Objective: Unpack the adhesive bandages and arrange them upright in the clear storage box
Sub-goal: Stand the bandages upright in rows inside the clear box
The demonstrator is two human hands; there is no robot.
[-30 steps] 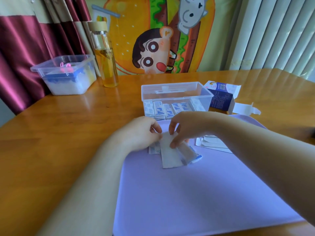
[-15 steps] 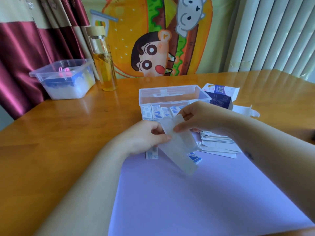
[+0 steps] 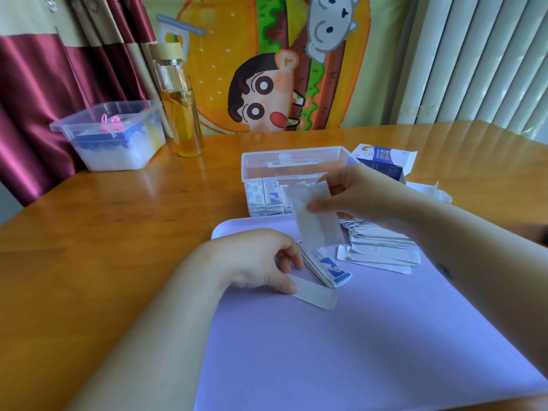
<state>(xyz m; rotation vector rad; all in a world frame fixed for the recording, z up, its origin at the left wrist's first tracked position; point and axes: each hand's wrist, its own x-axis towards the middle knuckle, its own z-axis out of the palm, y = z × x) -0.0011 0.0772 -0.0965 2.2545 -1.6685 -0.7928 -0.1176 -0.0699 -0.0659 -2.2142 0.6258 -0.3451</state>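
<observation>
My right hand pinches a white translucent wrapper sleeve and holds it up in front of the clear storage box. Several bandages stand upright along the box's front wall. My left hand rests on the purple mat and holds a small stack of blue-and-white bandages, with a white strip under its fingertips. A pile of empty white wrappers lies on the mat below my right hand.
The purple mat covers the near part of the wooden table. An opened blue bandage carton lies right of the box. A glass bottle and a lidded plastic tub stand at the back left.
My right hand has lifted the white wrapper sleeve up and to the right, off the bandages. My left hand has stayed low on the mat with the bandage stack.
</observation>
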